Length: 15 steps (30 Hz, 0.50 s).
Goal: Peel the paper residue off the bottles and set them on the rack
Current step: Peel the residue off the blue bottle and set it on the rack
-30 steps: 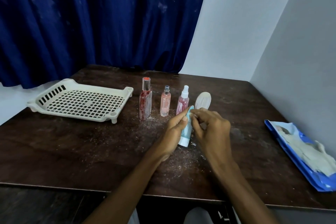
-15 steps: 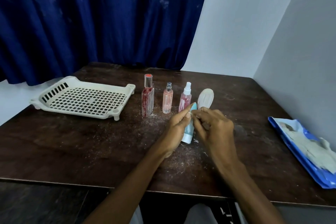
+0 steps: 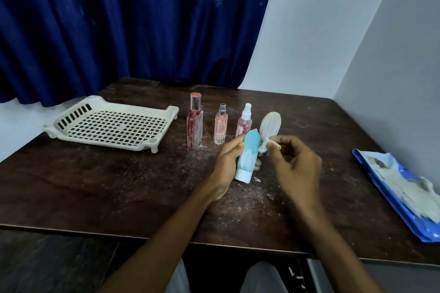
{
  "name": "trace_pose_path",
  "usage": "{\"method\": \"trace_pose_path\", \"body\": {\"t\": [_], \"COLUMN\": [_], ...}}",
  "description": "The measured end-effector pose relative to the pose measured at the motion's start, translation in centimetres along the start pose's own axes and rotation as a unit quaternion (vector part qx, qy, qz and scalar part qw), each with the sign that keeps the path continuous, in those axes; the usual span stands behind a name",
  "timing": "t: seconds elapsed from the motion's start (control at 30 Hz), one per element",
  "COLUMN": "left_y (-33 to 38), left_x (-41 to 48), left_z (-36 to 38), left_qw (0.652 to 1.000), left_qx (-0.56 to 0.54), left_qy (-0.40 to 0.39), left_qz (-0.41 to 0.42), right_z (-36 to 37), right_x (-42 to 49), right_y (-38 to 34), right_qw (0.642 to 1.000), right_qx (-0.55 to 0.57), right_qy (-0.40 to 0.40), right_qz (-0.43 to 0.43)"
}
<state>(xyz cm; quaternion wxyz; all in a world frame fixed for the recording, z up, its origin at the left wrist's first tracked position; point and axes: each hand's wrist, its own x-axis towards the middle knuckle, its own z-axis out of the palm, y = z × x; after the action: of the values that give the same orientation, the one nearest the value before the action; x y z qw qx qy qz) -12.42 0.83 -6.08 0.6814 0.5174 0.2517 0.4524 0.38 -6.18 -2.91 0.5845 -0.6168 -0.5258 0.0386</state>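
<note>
Now left hand (image 3: 227,162) fingers curled around tilted blue bottle (image 3: 247,157), right hand (image 3: 295,162) fingers pinching peeled paper (image 3: 267,145).

— Where are we?
— We seem to sit in a plain home room: a dark blue pleated curtain (image 3: 119,31), bare pale painted walls (image 3: 309,31) and a worn dark brown wooden table (image 3: 95,185).

left hand (image 3: 226,164), right hand (image 3: 297,171): we see both bare
forearms (image 3: 166,233): we see them bare too
trousers (image 3: 262,278): we see pale grey cloth
</note>
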Motion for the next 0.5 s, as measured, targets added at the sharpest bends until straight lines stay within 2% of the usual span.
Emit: {"method": "trace_pose_path", "body": {"t": [0.1,0.33,0.5], "left_y": [0.5,0.5,0.7], "left_x": [-0.1,-0.3,-0.2], "left_z": [0.0,0.1,0.1], "left_qw": [0.999,0.999,0.999], "left_qx": [-0.034,-0.042,-0.042], "left_qy": [-0.007,0.012,0.029], "left_qz": [0.003,0.002,-0.010], "right_z": [0.5,1.5,2.1], "right_x": [-0.2,-1.3,-1.6], "right_y": [-0.5,-0.6,-0.1], "right_qw": [0.998,0.985,0.974], "right_qx": [0.046,-0.109,-0.158], "right_qy": [0.001,-0.011,-0.001], "right_qz": [0.045,-0.131,-0.164]}}
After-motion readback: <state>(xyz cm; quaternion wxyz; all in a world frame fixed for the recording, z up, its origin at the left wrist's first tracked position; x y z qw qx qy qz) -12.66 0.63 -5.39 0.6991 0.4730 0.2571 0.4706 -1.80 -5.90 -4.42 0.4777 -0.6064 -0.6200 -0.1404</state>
